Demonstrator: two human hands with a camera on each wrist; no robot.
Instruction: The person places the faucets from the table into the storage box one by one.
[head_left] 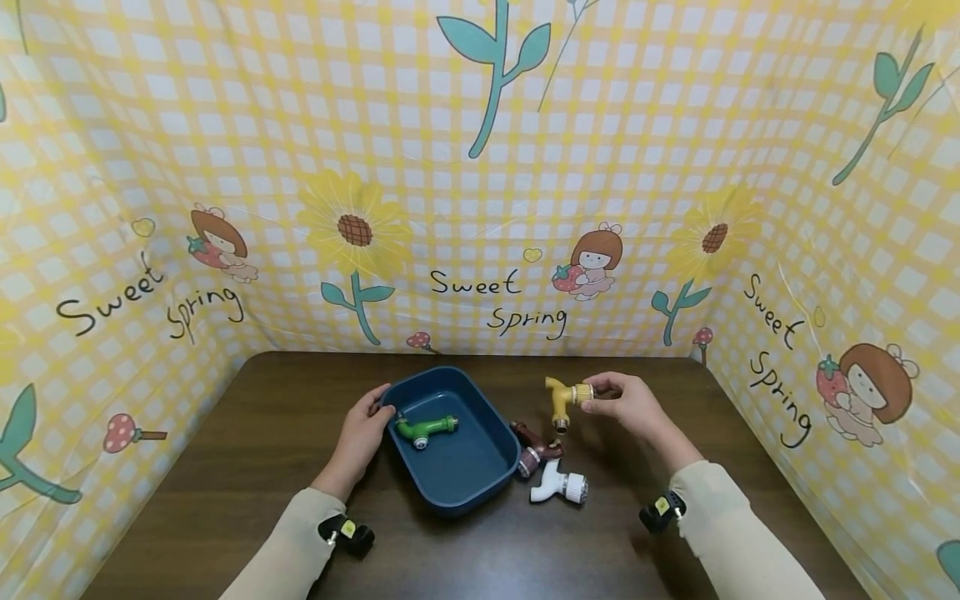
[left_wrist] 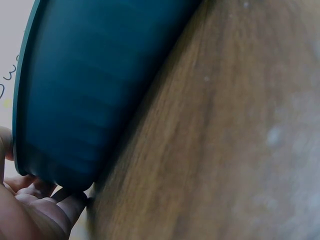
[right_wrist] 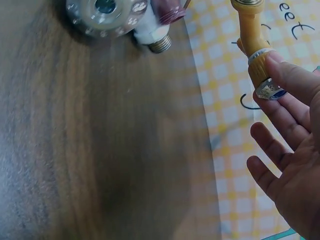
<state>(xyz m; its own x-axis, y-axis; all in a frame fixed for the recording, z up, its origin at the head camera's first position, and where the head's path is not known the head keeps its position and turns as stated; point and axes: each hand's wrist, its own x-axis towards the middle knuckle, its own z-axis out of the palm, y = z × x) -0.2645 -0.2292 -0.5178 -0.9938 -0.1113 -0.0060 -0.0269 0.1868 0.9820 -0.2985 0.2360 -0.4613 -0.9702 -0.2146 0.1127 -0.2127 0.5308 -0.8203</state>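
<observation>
My right hand [head_left: 626, 404] pinches a yellow faucet [head_left: 561, 402] by its ribbed knob, above the table to the right of the blue bin [head_left: 468, 492]. In the right wrist view, the thumb and forefinger meet at the yellow faucet's [right_wrist: 257, 65] knob while the other fingers stay loose. My left hand [head_left: 360, 437] grips the bin's left rim, thumb over the edge and fingers against the outer wall [left_wrist: 90, 90]. Inside the bin lies a green faucet [head_left: 426, 429]. A brown-red faucet [head_left: 534, 446] and a white faucet [head_left: 557, 485] lie close together beside the bin's right side.
A dark wooden table [head_left: 247, 467] carries everything. Yellow checked cloth [head_left: 465, 208] with printed flowers and lettering stands behind it and along both sides. Each wrist wears a small black camera, such as the left one [head_left: 348, 535].
</observation>
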